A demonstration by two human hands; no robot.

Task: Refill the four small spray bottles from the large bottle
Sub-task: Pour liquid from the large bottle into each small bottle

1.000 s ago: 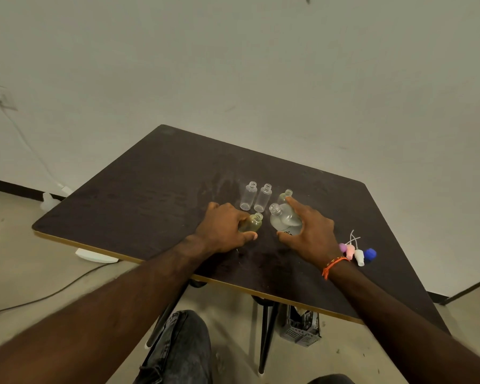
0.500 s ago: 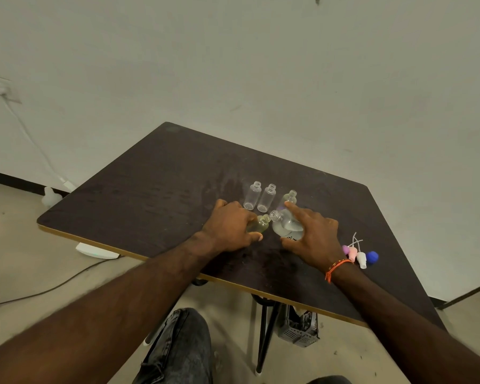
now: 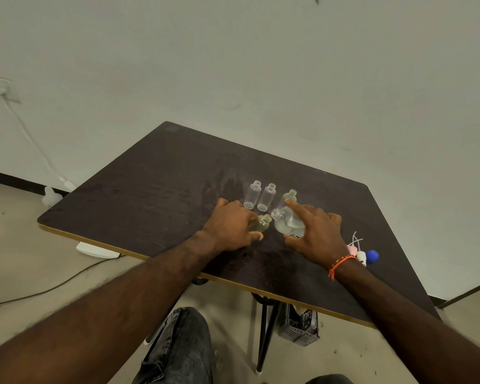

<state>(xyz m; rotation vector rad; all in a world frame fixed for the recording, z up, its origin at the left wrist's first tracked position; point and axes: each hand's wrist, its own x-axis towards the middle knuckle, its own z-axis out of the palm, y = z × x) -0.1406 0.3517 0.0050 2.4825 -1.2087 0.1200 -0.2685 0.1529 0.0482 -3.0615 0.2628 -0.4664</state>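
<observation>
My right hand (image 3: 315, 236) grips the large clear bottle (image 3: 287, 223) and tilts it to the left, its open neck almost touching the mouth of a small bottle (image 3: 262, 223) with yellowish liquid inside. My left hand (image 3: 233, 227) holds that small bottle, tilted, on the dark table (image 3: 155, 189). Two clear small bottles (image 3: 252, 194) (image 3: 267, 197) stand upright and uncapped just behind. A third small bottle (image 3: 289, 196) stands behind the large one, partly hidden by my forefinger.
Several spray caps (image 3: 359, 252) in pink, white and blue lie on the table right of my right wrist. A cable and a white plug run along the floor at the left. A grey basket (image 3: 298, 325) sits under the table.
The large bottle's neck has tipped down and left toward the small bottle in my left hand. Both hands stay in nearly the same place; the view has shifted slightly.
</observation>
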